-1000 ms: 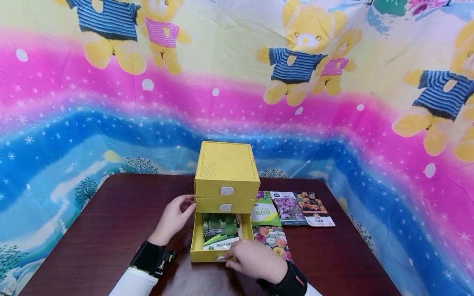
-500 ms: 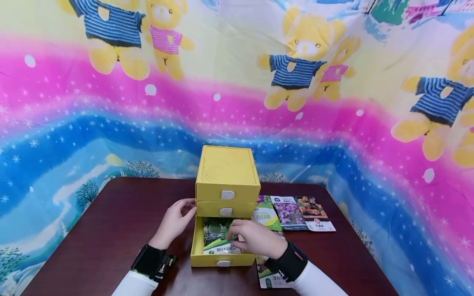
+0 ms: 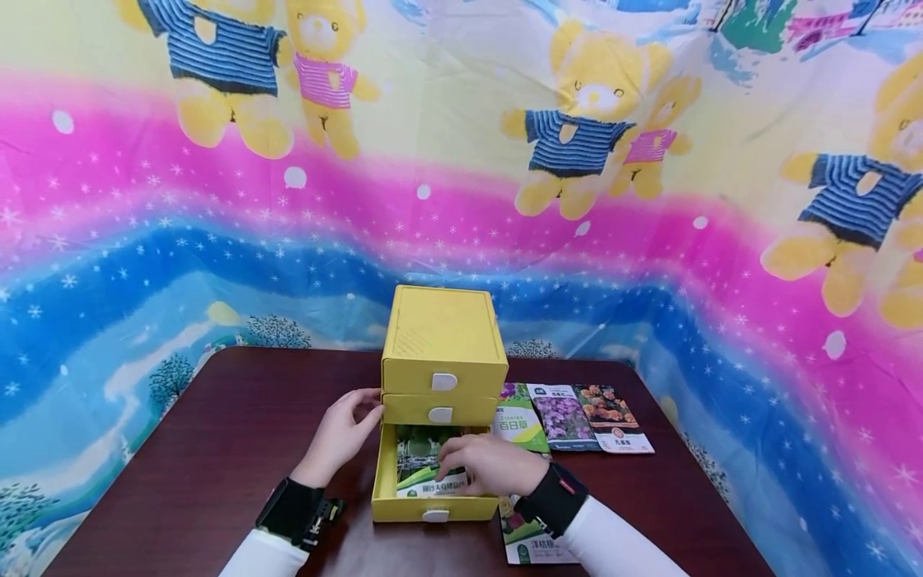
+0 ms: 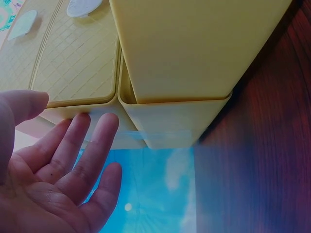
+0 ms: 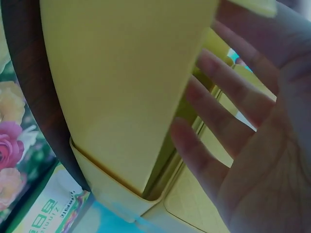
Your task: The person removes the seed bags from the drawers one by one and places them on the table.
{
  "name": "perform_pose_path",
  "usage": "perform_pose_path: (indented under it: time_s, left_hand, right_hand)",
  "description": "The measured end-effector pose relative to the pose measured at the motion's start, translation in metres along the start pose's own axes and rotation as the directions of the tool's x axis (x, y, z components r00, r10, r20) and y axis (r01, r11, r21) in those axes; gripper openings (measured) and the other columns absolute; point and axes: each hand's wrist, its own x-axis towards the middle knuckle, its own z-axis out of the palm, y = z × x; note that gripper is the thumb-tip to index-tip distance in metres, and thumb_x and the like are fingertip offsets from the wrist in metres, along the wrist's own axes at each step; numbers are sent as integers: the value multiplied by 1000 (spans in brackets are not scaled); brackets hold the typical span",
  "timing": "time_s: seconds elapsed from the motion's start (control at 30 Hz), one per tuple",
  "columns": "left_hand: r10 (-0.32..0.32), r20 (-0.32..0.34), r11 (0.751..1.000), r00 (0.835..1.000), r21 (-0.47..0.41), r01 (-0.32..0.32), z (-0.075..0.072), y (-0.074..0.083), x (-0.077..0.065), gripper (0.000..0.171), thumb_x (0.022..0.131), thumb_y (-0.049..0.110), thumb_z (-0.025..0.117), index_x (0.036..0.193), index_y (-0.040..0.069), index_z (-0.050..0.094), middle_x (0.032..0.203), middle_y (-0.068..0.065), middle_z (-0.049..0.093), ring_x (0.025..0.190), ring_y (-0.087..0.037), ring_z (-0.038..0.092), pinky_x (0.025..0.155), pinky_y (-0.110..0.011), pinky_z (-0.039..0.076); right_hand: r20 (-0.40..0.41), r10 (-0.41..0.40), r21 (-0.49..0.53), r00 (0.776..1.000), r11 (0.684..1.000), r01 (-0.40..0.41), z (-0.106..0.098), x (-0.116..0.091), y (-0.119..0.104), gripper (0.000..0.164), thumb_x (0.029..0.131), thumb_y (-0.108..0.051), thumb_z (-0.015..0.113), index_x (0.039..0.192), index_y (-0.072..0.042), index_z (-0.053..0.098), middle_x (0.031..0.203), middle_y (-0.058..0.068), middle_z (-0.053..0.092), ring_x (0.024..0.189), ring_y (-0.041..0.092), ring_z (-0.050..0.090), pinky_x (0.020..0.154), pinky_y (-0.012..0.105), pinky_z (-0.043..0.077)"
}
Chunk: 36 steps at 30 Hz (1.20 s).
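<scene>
A yellow three-drawer box (image 3: pixel 443 328) stands on the table, its bottom drawer (image 3: pixel 387 474) pulled out. Inside that drawer lies a green and white seed packet (image 3: pixel 417 483) with a printed picture. My right hand (image 3: pixel 497 465) reaches over the drawer's right side, its fingers down over the packet. In the right wrist view the right fingers (image 5: pixel 209 107) are spread and slightly bent, dipping past the drawer's side wall. My left hand (image 3: pixel 339 437) touches the box's left side; the left wrist view shows its fingertips (image 4: pixel 108 124) lightly bent at the side near the middle drawer.
Right of the box lie a green zinnia packet (image 3: pixel 524 431), a purple-flower packet (image 3: pixel 564 410) and an orange-flower packet (image 3: pixel 611 413). Another flower packet (image 3: pixel 534 551) lies partly under my right wrist. A patterned cloth with bears (image 3: pixel 584 128) hangs behind the dark wooden table (image 3: pixel 216 449).
My right hand has left the bottom drawer's white handle and moved up and over into the drawer, above the packet. My left hand has stayed at the box's side.
</scene>
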Motion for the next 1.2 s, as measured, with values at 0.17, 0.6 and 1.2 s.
perform_pose_path:
  time_s: [0.17, 0.6, 1.2]
  left_hand:
    - [-3, 2, 1000, 1000, 3, 3, 0, 0, 0, 33, 100, 18, 66, 132, 8, 65, 112, -7, 67, 99, -20, 62, 81, -36, 50]
    - [-4, 3, 1000, 1000, 7, 4, -1, 2, 0, 33, 100, 17, 66, 132, 6, 65, 111, -7, 67, 99, -20, 62, 82, -36, 51]
    - [0, 5, 1000, 1000, 7, 0, -2, 3, 0, 33, 100, 18, 66, 132, 6, 65, 112, -7, 67, 99, -20, 63, 83, -37, 51]
  right_hand:
    - [41, -3, -18, 999, 1000, 3, 4, 4, 3, 32, 90, -11, 79, 120, -22, 75, 133, 0, 65, 114, 7, 63, 87, 12, 49]
    - [65, 39, -59, 997, 998, -35, 15, 5, 9, 45, 91, 0, 73, 127, -27, 72, 139, 1, 62, 110, 7, 66, 63, 8, 36]
    - [37, 104, -168, 994, 981, -97, 24, 10, 9, 44, 90, -9, 78, 127, -31, 70, 135, -5, 61, 117, 11, 62, 85, 23, 53]
